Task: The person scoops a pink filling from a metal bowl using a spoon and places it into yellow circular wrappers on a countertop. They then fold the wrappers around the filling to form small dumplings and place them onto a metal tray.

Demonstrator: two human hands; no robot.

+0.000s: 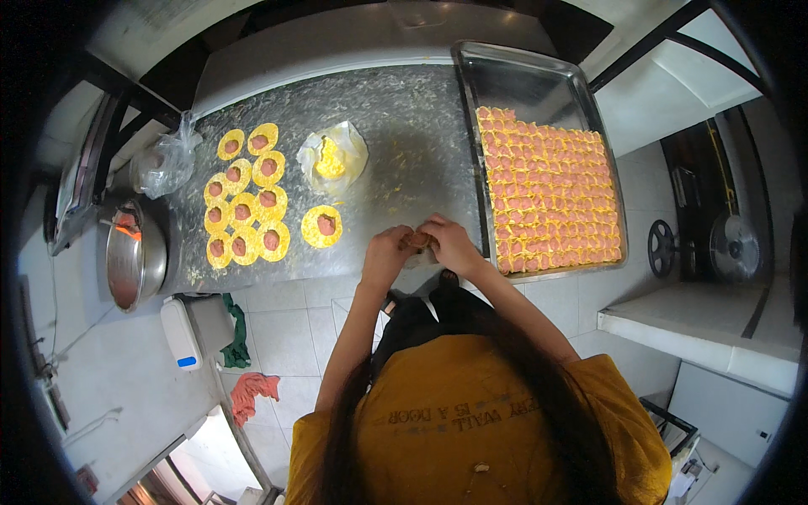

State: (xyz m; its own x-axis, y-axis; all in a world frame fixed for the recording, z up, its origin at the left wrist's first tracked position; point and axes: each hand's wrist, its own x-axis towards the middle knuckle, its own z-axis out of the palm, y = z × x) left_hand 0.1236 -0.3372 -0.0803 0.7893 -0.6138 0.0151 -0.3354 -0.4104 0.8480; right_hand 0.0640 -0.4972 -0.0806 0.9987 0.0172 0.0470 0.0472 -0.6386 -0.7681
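The small dumpling (418,241) looked pinkish-brown. Its facing and long axis were unclear, left hand (389,252) and right hand (452,246) pinching it in their grip.

Muted indoor light, dark fisheye rim
Shadow dulls the table (412,143) toward its right edge; pale glints mark the tray (530,84) along its far rim; outlines bow near the border.

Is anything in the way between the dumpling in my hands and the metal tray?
No loose thing that I can see. Your left hand and right hand hold the dumpling; only that right hand and the raised left edge of the tray lie between.
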